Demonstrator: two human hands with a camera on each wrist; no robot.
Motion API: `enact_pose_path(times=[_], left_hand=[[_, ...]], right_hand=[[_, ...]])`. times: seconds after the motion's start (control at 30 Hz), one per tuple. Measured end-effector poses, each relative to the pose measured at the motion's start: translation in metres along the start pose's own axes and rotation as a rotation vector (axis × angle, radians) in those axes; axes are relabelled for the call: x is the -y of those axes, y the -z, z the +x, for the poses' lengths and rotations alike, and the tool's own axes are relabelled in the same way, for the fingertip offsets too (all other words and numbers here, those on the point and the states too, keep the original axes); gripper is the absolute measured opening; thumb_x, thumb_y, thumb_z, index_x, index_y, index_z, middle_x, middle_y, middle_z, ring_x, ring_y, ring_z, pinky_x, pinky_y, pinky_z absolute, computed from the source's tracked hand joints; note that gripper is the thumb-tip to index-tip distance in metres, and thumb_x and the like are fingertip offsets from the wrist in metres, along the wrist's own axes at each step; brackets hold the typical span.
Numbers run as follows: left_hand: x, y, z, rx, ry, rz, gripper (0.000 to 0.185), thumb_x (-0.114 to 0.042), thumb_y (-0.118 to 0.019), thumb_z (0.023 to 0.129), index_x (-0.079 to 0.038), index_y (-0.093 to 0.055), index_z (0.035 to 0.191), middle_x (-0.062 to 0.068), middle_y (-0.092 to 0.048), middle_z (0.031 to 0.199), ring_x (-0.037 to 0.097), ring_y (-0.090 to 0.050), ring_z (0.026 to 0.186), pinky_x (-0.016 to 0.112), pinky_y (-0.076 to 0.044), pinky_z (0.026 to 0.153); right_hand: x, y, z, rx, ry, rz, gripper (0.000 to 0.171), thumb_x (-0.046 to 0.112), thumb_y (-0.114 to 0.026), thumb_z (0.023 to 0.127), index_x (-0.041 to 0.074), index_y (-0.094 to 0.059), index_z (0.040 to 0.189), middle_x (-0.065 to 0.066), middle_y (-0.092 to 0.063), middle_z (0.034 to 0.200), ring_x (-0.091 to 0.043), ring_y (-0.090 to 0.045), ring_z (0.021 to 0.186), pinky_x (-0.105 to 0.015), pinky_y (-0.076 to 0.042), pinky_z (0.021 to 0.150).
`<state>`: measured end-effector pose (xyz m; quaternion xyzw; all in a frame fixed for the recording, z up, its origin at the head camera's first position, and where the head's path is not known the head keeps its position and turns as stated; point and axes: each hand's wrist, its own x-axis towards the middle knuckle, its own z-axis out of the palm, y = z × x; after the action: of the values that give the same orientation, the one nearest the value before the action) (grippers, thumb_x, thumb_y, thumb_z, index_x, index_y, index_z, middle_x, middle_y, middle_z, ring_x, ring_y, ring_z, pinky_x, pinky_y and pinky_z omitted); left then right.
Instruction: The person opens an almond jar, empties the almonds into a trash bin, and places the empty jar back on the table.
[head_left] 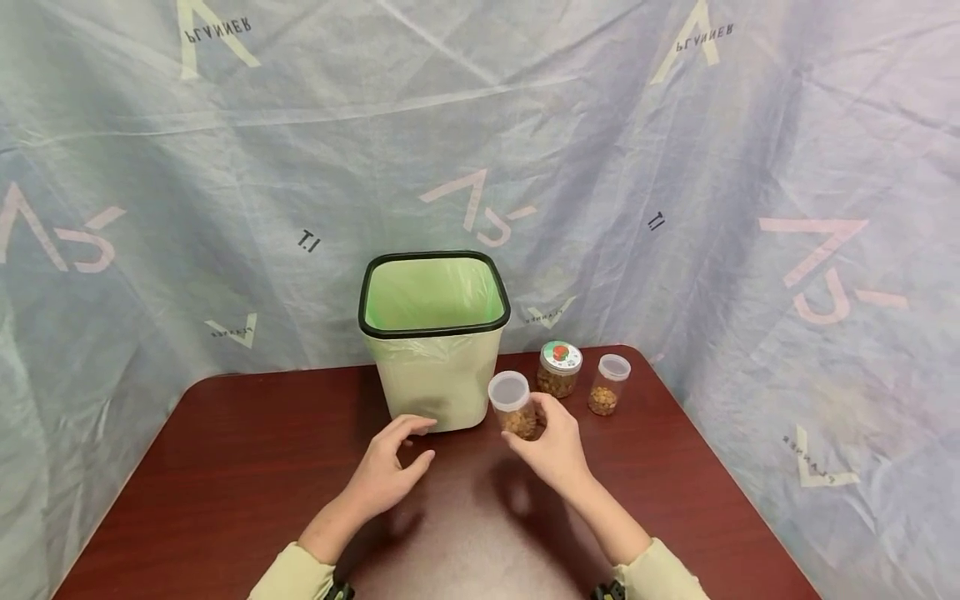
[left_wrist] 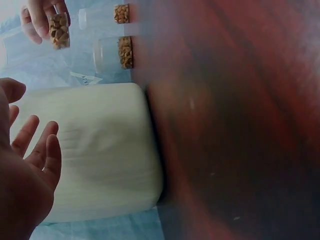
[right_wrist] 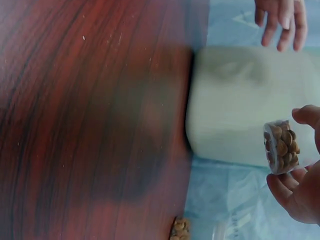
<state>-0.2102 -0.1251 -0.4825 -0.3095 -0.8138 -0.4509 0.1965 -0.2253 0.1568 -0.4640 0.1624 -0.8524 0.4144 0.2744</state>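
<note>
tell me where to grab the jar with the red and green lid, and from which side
Probably best to take the jar with the red and green lid around its clear round wall just under the lid, coming from the front. It stands upright on the table, its near side is open, and the bin and the clear-lidded jar flank it, leaving little room for fingers at the sides.
</note>
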Motion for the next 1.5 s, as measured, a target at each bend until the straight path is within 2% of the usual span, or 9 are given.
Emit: enact_pose_path(times=[0.17, 0.47, 0.6, 0.8, 1.03, 1.1, 1.2, 1.33, 1.5], left_hand=[[-0.005, 0.01, 0.009, -0.033, -0.017, -0.022, 0.043, -0.007, -0.073, 0.086, -0.018, -0.062, 0.126, -0.005, -0.059, 0.117, 0.018, -0.058, 0.106, 0.036, -0.05, 0.079], [-0.022, 0.029, 0.015, -0.073, -0.102, -0.014, 0.05, -0.004, -0.075, 0.082, -0.015, -0.061, 0.128, -0.004, -0.059, 0.116, 0.02, -0.059, 0.102, 0.025, -0.047, 0.081], [-0.032, 0.036, 0.021, -0.072, -0.156, -0.013, 0.054, -0.002, -0.076, 0.08, -0.015, -0.06, 0.13, -0.003, -0.059, 0.117, 0.021, -0.059, 0.103, 0.024, -0.046, 0.082], [-0.046, 0.047, 0.03, -0.074, -0.222, 0.009, 0.058, 0.0, -0.078, 0.077, -0.014, -0.06, 0.13, -0.003, -0.058, 0.12, 0.015, -0.059, 0.104, 0.025, -0.047, 0.083], [-0.054, 0.057, 0.044, -0.034, -0.299, 0.043, 0.059, -0.004, -0.08, 0.075, -0.012, -0.06, 0.131, 0.002, -0.059, 0.123, 0.021, -0.059, 0.108, 0.021, -0.044, 0.089], [-0.055, 0.059, 0.046, -0.01, -0.304, 0.058, 0.06, -0.007, -0.08, 0.076, -0.013, -0.059, 0.132, 0.003, -0.058, 0.124, 0.019, -0.057, 0.11, 0.02, -0.043, 0.086], [-0.057, 0.062, 0.047, 0.042, -0.263, 0.09, 0.061, -0.014, -0.081, 0.077, -0.016, -0.058, 0.134, 0.001, -0.056, 0.129, 0.016, -0.054, 0.114, 0.021, -0.043, 0.085], [-0.063, 0.067, 0.047, 0.11, -0.202, 0.134, 0.06, -0.021, -0.083, 0.077, -0.017, -0.06, 0.132, -0.002, -0.053, 0.131, 0.015, -0.053, 0.118, 0.026, -0.043, 0.093], [-0.068, 0.07, 0.046, 0.164, -0.189, 0.173, 0.062, -0.025, -0.085, 0.075, -0.017, -0.061, 0.131, -0.002, -0.053, 0.132, 0.013, -0.053, 0.118, 0.031, -0.044, 0.094]], right_hand=[[0.007, -0.004, -0.002, 0.03, 0.057, 0.002, 0.056, 0.017, -0.091, 0.063, 0.011, -0.062, 0.111, -0.003, -0.064, 0.102, -0.015, -0.061, 0.094, -0.036, -0.052, 0.078], [0.02, -0.008, -0.008, 0.115, 0.132, -0.01, 0.055, 0.021, -0.09, 0.063, 0.015, -0.063, 0.111, 0.002, -0.062, 0.099, -0.01, -0.057, 0.088, -0.031, -0.05, 0.071], [0.026, -0.008, -0.007, 0.13, 0.161, 0.002, 0.056, 0.02, -0.09, 0.063, 0.015, -0.063, 0.112, 0.003, -0.061, 0.1, -0.009, -0.057, 0.09, -0.031, -0.05, 0.074], [0.033, -0.009, -0.001, 0.168, 0.208, -0.002, 0.057, 0.021, -0.09, 0.065, 0.012, -0.063, 0.115, 0.001, -0.061, 0.103, -0.009, -0.057, 0.093, -0.03, -0.05, 0.078], [0.038, -0.008, 0.005, 0.204, 0.235, -0.029, 0.061, 0.024, -0.089, 0.066, 0.01, -0.063, 0.118, 0.001, -0.06, 0.105, -0.008, -0.058, 0.092, -0.028, -0.051, 0.078], [0.039, -0.007, 0.006, 0.211, 0.242, -0.033, 0.061, 0.024, -0.089, 0.066, 0.009, -0.063, 0.119, 0.001, -0.06, 0.106, -0.008, -0.058, 0.092, -0.028, -0.051, 0.077], [0.039, -0.006, 0.007, 0.215, 0.26, -0.041, 0.062, 0.023, -0.089, 0.066, 0.007, -0.063, 0.119, 0.001, -0.06, 0.106, -0.007, -0.058, 0.091, -0.027, -0.051, 0.077], [0.041, -0.005, 0.007, 0.223, 0.276, -0.051, 0.062, 0.023, -0.089, 0.065, 0.007, -0.064, 0.119, 0.002, -0.06, 0.106, -0.006, -0.058, 0.09, -0.026, -0.051, 0.077], [0.045, -0.003, 0.005, 0.241, 0.287, -0.078, 0.061, 0.024, -0.088, 0.065, 0.008, -0.065, 0.119, 0.004, -0.06, 0.107, -0.005, -0.058, 0.09, -0.025, -0.051, 0.076]])
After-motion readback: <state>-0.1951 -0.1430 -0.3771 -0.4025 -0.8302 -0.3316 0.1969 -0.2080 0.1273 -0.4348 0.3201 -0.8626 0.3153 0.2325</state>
